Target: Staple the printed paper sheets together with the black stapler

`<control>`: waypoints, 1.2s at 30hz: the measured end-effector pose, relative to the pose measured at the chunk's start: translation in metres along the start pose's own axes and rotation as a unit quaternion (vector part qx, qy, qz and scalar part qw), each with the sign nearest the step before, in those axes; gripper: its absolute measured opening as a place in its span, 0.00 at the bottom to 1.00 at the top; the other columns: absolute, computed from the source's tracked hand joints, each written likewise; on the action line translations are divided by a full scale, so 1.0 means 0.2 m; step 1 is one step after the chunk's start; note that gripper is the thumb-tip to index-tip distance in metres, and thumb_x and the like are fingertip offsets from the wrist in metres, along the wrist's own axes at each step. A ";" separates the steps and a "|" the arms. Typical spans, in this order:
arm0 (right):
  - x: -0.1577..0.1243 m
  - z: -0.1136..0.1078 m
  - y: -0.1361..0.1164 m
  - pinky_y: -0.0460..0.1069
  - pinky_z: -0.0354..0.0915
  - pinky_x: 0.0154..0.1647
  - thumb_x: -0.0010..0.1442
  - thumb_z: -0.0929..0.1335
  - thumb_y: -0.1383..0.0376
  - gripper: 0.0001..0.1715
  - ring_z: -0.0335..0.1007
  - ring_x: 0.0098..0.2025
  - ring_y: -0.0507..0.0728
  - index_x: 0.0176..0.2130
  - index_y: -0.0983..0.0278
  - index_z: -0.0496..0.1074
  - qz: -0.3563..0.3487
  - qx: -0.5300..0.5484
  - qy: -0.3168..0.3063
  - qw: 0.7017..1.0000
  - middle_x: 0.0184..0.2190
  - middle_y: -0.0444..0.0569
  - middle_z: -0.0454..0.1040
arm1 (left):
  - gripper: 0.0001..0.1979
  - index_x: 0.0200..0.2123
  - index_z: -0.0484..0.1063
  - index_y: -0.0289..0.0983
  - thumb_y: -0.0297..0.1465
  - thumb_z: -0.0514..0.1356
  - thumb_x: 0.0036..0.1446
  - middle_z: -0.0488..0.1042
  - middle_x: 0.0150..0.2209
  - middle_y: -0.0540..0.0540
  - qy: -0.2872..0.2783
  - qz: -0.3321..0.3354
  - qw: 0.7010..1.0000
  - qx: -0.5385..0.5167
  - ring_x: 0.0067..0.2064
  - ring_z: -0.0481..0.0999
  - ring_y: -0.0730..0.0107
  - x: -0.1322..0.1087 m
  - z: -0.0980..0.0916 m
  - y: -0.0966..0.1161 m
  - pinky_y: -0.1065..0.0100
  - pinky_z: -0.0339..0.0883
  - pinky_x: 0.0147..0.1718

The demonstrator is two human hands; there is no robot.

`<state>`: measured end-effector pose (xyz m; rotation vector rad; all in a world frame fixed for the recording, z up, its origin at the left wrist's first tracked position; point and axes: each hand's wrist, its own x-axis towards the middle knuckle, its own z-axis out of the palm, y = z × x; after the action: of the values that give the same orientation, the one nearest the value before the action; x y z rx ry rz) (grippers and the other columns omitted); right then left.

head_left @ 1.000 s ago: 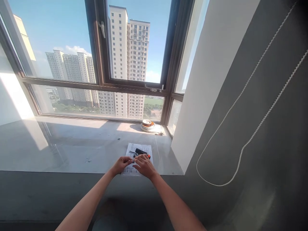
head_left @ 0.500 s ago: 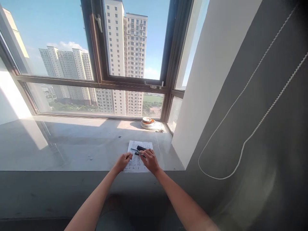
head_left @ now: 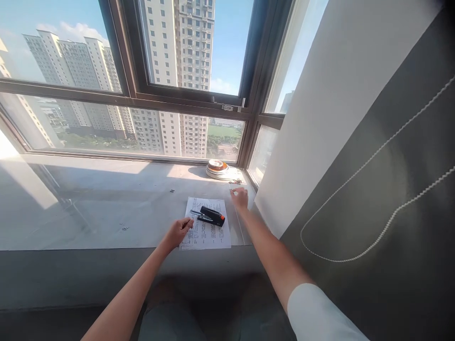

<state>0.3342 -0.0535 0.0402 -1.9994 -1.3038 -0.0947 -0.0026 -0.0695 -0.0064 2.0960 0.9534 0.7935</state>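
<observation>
A black stapler (head_left: 213, 216) with an orange patch at its rear lies, top raised and metal rail showing, on a printed sheet of paper (head_left: 209, 241). Just left of the stapler's front end, my left hand (head_left: 180, 231) rests over the paper's left edge with its fingers curled closed. Whatever it holds, if anything, is hidden. Beyond the paper's upper right corner, my right hand (head_left: 240, 198) is over the sill, apart from the stapler. Its thumb and forefinger come together in a pinch; anything between them is too small to make out.
A round stack with white and orange rings (head_left: 217, 169) sits in the sill's back corner, small bits (head_left: 235, 182) beside it. Dark staple-like pieces (head_left: 172, 191) and tiny scraps (head_left: 124, 228) lie on the sill (head_left: 88, 203). A beaded blind cord (head_left: 341, 260) hangs at the right.
My right hand has left the stapler and moved forward and right, past the paper. The stapler now lies uncovered. My left hand remains by the paper's left edge. The view has tilted down.
</observation>
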 end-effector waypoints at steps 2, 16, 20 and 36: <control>-0.04 0.07 0.08 0.60 0.69 0.54 0.67 0.67 0.61 0.13 0.71 0.55 0.67 0.41 0.64 0.81 0.016 -0.024 -0.031 0.999 0.48 0.58 0.78 | 0.26 0.26 0.65 0.39 0.51 0.50 0.68 0.62 0.21 0.53 0.002 -0.002 1.000 -0.004 0.24 0.61 0.71 0.00 0.00 0.01 0.70 0.53 0.26; -0.12 0.05 0.15 0.59 0.62 0.66 0.72 0.62 0.60 0.30 0.61 0.68 0.70 0.65 0.75 0.67 0.015 -0.102 -0.145 0.984 0.66 0.69 0.67 | 0.21 0.29 0.69 0.39 0.49 0.53 0.65 0.58 0.19 0.55 0.069 -0.048 0.995 -0.053 0.22 0.59 0.72 -0.02 -0.03 0.02 0.70 0.53 0.24; -0.23 0.00 0.24 0.61 0.49 0.75 0.74 0.59 0.62 0.30 0.52 0.74 0.66 0.70 0.70 0.63 -0.019 -0.090 -0.199 0.976 0.73 0.61 0.58 | 0.16 0.34 0.72 0.39 0.44 0.53 0.65 0.66 0.23 0.51 0.137 -0.082 0.987 -0.031 0.26 0.67 0.67 0.02 -0.10 -0.01 0.67 0.62 0.28; -0.31 -0.01 0.26 0.62 0.50 0.73 0.74 0.59 0.62 0.26 0.55 0.74 0.65 0.67 0.65 0.66 -0.061 -0.111 -0.148 0.981 0.72 0.59 0.61 | 0.23 0.56 0.70 0.35 0.19 0.51 0.59 0.66 0.63 0.29 0.161 -0.085 0.913 0.366 0.64 0.68 0.43 0.61 -0.33 -0.35 0.48 0.67 0.59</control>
<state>0.3474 -0.1135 -0.0130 -2.1801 -1.6686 0.0005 -0.0126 0.0857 0.0055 2.4804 1.8109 0.7770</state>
